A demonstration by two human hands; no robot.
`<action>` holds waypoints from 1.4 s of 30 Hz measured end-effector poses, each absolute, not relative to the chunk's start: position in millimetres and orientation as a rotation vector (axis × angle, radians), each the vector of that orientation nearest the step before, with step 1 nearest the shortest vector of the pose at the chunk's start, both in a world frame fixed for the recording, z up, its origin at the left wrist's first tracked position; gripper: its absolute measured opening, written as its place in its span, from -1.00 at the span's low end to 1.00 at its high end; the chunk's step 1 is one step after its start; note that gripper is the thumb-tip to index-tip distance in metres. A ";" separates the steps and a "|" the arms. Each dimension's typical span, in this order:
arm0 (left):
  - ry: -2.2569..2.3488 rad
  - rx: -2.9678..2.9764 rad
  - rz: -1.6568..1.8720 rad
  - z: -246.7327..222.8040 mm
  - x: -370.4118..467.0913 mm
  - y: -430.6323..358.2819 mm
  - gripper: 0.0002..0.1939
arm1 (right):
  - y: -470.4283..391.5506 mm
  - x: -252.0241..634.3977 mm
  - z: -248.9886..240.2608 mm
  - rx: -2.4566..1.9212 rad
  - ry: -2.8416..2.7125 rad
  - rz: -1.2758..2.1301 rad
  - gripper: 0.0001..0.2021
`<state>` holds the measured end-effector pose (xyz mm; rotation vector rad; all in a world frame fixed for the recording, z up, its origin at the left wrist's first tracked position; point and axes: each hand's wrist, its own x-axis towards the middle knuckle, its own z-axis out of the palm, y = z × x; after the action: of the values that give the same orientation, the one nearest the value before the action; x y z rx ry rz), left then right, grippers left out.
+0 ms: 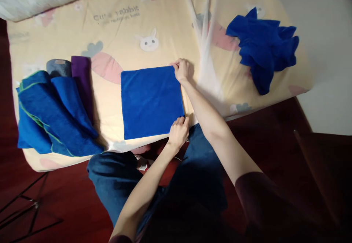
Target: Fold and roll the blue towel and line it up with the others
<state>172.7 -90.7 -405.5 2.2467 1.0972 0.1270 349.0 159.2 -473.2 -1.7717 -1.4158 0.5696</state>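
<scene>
Folded cloth (151, 101): I see a flat blue square lying near the front edge of the bed (170, 22), about midway along it.
Handling: I judge it light, soft and limp; best taken by pinching its corners, since it would sag if lifted from the middle.
Look: deep blue, plush, edges fairly straight, no visible pattern.
Right hand (182, 69): my fingers are pinched together on the cloth's far right corner.
Left hand (178, 131): fingers curled and closed on the near right corner, at the bed's front edge.
Pile at left (55, 114): blue towels with green trim, plus purple and grey pieces, near the left edge.
Crumpled cloth (264, 50): blue, unfolded, near the right edge, well apart.
</scene>
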 end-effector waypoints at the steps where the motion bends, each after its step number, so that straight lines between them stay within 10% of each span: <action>1: 1.072 2.261 0.111 -406.9 171.2 -90.9 -0.75 | 157.6 347.6 -472.5 -1.818 -1.410 0.522 -0.68; 25: 1.473 2.355 0.321 -458.2 0.1 181.4 -0.25 | 124.6 336.1 -488.9 -1.804 -2.029 0.298 -0.35; 42: 1.314 2.459 0.325 -427.2 -137.7 -120.9 -0.42 | -201.2 292.0 -415.4 -1.667 -2.012 0.457 -0.56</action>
<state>-137.7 -120.9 -427.2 2.4590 1.3141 0.3255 292.0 -201.2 -415.4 -1.6672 -2.0117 0.4572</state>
